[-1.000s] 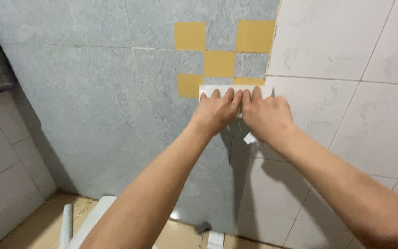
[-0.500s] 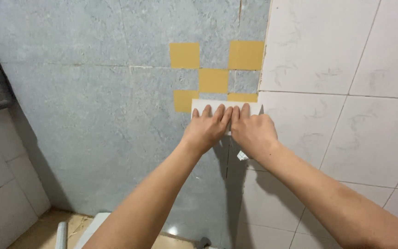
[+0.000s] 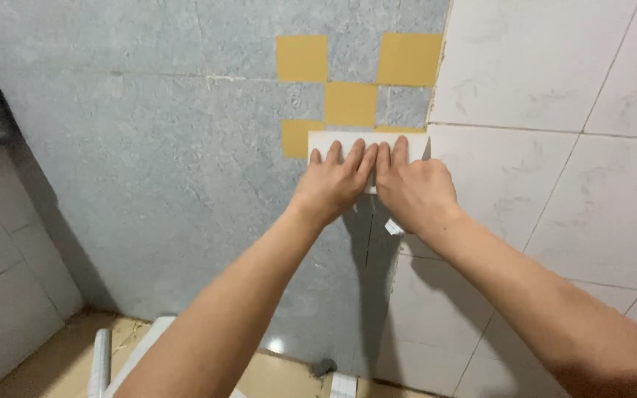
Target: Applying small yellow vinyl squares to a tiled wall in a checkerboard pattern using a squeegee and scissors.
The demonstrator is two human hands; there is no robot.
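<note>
Head view shows both hands, left point(image 3: 333, 184) and right point(image 3: 414, 188), spread flat, fingers straight and side by side, gripping nothing but pressing one white tile point(image 3: 366, 144) against the grey wall point(image 3: 149, 147) below four yellow squares point(image 3: 348, 103), apparently to bed it level beside the white tiling point(image 3: 554, 184).

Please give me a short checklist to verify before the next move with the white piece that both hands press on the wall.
1. Both hands flat on the piece: left hand and right hand lie side by side on the white tile. Ok.
2. Top edge level: it looks horizontal. Ok.
3. Right end meets the white tiled wall: appears to reach the corner. Ok.
4. Yellow squares covered: several are exposed above. Not ok.
5. Lower edge seated: hidden by the hands. Cannot tell.
</note>
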